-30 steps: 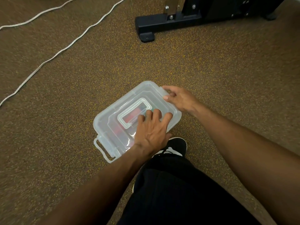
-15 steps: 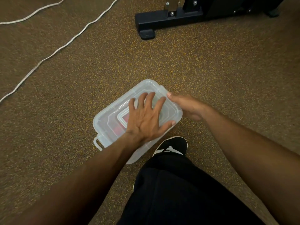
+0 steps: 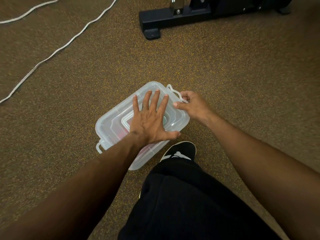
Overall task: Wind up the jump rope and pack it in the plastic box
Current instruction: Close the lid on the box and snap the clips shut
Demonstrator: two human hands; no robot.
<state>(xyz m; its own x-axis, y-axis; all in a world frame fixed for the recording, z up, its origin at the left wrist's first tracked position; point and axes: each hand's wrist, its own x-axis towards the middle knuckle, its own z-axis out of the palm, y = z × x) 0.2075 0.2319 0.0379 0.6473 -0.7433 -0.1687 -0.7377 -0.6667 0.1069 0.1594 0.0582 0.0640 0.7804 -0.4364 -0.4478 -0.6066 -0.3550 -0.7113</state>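
Observation:
A clear plastic box (image 3: 110, 125) with its lid on sits on the carpet in front of me. Something red (image 3: 121, 135) shows faintly through the lid; I cannot tell its shape. My left hand (image 3: 150, 120) lies flat on the lid with fingers spread, pressing down. My right hand (image 3: 192, 105) pinches the clear latch (image 3: 173, 91) at the box's far right end, which stands flipped up. The opposite latch (image 3: 99, 147) hangs at the near left end.
A white cord (image 3: 57, 51) runs across the carpet at the upper left. A black metal equipment base (image 3: 173, 19) stands beyond the box. My black shoe (image 3: 180, 151) and black trouser leg are just beside the box's near right side.
My left hand slid from the lid's near edge up to its middle and spread flat. My right hand shifted at the far right end and lifted the latch.

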